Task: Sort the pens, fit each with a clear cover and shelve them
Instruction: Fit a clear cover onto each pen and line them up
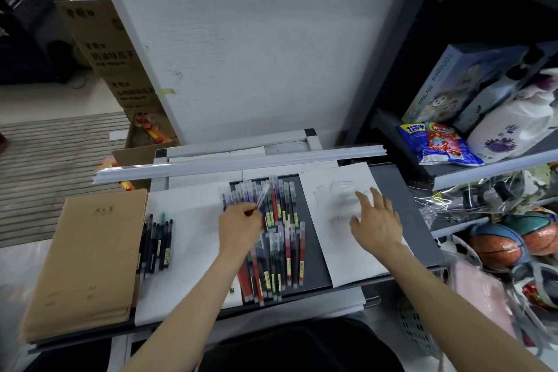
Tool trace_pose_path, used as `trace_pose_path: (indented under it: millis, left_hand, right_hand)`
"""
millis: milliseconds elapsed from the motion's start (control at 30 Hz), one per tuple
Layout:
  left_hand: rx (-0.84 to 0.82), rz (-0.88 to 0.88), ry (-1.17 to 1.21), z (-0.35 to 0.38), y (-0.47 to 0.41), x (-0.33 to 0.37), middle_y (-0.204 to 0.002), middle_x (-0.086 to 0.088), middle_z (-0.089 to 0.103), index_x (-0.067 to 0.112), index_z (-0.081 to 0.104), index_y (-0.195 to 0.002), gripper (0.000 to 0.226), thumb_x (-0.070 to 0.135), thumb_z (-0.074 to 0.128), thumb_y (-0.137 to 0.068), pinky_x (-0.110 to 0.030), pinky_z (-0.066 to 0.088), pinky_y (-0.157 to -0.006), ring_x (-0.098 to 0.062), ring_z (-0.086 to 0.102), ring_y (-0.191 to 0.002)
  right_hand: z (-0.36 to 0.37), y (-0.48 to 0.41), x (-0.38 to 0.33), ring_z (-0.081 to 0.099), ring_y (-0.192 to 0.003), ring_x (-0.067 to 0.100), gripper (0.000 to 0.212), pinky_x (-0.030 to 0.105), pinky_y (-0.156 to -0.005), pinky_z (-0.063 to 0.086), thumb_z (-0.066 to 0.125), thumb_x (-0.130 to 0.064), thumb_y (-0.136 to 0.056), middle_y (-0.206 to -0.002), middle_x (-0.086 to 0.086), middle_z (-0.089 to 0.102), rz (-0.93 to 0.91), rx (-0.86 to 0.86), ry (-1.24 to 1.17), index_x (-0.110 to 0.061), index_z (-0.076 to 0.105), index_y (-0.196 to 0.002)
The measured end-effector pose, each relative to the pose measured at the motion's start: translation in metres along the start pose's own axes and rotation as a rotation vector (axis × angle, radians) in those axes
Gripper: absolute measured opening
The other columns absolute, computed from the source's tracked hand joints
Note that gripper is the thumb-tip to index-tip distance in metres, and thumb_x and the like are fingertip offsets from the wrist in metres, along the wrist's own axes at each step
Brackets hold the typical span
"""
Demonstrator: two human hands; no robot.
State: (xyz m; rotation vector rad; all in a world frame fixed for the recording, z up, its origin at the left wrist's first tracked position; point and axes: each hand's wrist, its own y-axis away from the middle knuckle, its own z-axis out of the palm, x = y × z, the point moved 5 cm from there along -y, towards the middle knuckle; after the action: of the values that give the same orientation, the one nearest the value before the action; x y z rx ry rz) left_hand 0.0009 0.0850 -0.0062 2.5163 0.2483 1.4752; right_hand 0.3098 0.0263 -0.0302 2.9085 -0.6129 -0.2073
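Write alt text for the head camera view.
A person's left hand pinches one pen above a heap of coloured pens. The right hand spreads open over white paper; dark pens and brown notebooks lie left.

A stack of brown paper-covered notebooks (87, 260) lies at the near left, with printed brown cardboard boxes (111, 51) far left. On the dark shelves (498, 165) at right sit a blue-and-red snack packet (437, 143) and, lower, orange basketballs (498, 251) in netting.
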Motion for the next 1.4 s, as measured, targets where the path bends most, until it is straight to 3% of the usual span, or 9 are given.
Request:
trace_pose_path:
  millis: [167, 267, 467, 733, 933, 1033, 1100, 1267, 1400]
  left_hand:
    - [0.056, 0.031, -0.182, 0.002, -0.027, 0.002, -0.082, -0.005, 0.074, 0.007, 0.082, -0.092, 0.016, 0.009, 0.066, -0.095, -0.024, 0.05, -0.084, -0.003, 0.055, -0.06]
    - [0.053, 0.022, -0.265, 0.007, -0.034, 0.001, -0.081, -0.006, 0.078, 0.008, 0.081, -0.085, 0.017, 0.008, 0.066, -0.093, -0.027, 0.052, -0.075, -0.012, 0.061, -0.063]
    - [0.007, 0.015, -0.392, 0.019, -0.042, -0.005, -0.063, -0.011, 0.072, 0.0, 0.072, -0.069, 0.022, 0.01, 0.065, -0.087, -0.024, 0.048, -0.047, -0.018, 0.068, -0.058]
    - [-0.028, 0.037, -0.358, 0.023, -0.046, -0.01, -0.065, -0.012, 0.07, 0.001, 0.068, -0.071, 0.029, 0.02, 0.073, -0.093, -0.027, 0.048, -0.06, -0.019, 0.067, -0.06]
    - [0.023, 0.073, -0.31, 0.005, -0.036, -0.014, -0.069, 0.001, 0.068, 0.011, 0.071, -0.084, 0.023, 0.028, 0.068, -0.098, -0.03, 0.052, -0.072, -0.015, 0.064, -0.066]
    - [0.092, 0.072, -0.338, -0.022, -0.032, -0.03, -0.073, 0.006, 0.069, 0.012, 0.074, -0.092, 0.015, 0.022, 0.064, -0.099, -0.028, 0.056, -0.067, -0.009, 0.064, -0.062]
    - [0.145, 0.043, -0.386, -0.046, -0.03, -0.048, -0.084, 0.001, 0.073, 0.011, 0.074, -0.104, 0.013, 0.016, 0.063, -0.099, -0.016, 0.045, -0.059, -0.005, 0.061, -0.065]
    - [0.278, -0.045, -0.546, -0.105, -0.022, -0.097, -0.112, -0.009, 0.071, 0.01, 0.069, -0.118, 0.025, 0.018, 0.062, -0.096, -0.035, 0.05, -0.077, -0.028, 0.066, -0.096]
    - [0.244, -0.094, -0.67, -0.117, -0.016, -0.116, -0.092, -0.012, 0.065, 0.006, 0.064, -0.094, 0.009, 0.013, 0.058, -0.094, -0.039, 0.049, -0.064, -0.032, 0.061, -0.079]
  right_hand:
    - [0.01, -0.011, 0.007, 0.038, -0.143, 0.031, 0.052, 0.046, -0.112, 0.041, 0.051, -0.024, -0.101, -0.158, 0.008, 0.042, -0.005, -0.035, -0.032, -0.021, 0.044, -0.152]
    - [0.015, -0.009, 0.004, 0.046, -0.136, 0.029, 0.048, 0.043, -0.106, 0.046, 0.051, -0.02, -0.099, -0.151, 0.006, 0.05, -0.019, -0.022, -0.038, -0.018, 0.05, -0.148]
    - [0.022, -0.017, 0.002, 0.04, -0.139, 0.032, 0.053, 0.045, -0.106, 0.045, 0.051, -0.022, -0.098, -0.162, 0.006, 0.029, -0.053, -0.049, 0.014, -0.022, 0.041, -0.15]
    - [0.023, -0.03, 0.005, 0.05, -0.12, 0.032, 0.035, 0.042, -0.085, 0.056, 0.054, 0.0, -0.094, -0.136, 0.012, 0.048, -0.061, 0.019, -0.086, -0.007, 0.061, -0.127]
    - [0.025, -0.029, 0.012, 0.059, -0.106, 0.03, 0.047, 0.038, -0.074, 0.055, 0.05, 0.016, -0.083, -0.122, 0.011, 0.056, -0.089, 0.018, -0.112, -0.006, 0.067, -0.121]
    - [0.028, -0.026, 0.018, 0.063, -0.1, 0.031, 0.041, 0.038, -0.071, 0.054, 0.053, 0.011, -0.087, -0.114, 0.008, 0.064, -0.111, 0.075, -0.085, -0.009, 0.071, -0.118]
    - [0.03, -0.021, 0.02, 0.061, -0.099, 0.033, 0.037, 0.041, -0.077, 0.053, 0.058, 0.007, -0.087, -0.108, 0.007, 0.069, -0.138, 0.147, -0.043, -0.011, 0.075, -0.115]
    - [0.036, -0.001, 0.012, 0.064, -0.098, 0.031, 0.03, 0.043, -0.088, 0.053, 0.057, -0.002, -0.095, -0.115, 0.007, 0.067, -0.188, 0.141, -0.254, -0.012, 0.071, -0.12]
    - [0.027, 0.02, -0.016, 0.065, -0.091, 0.012, 0.023, 0.024, -0.082, 0.05, 0.054, -0.014, -0.104, -0.111, -0.002, 0.069, -0.111, 0.078, -0.622, -0.017, 0.065, -0.124]
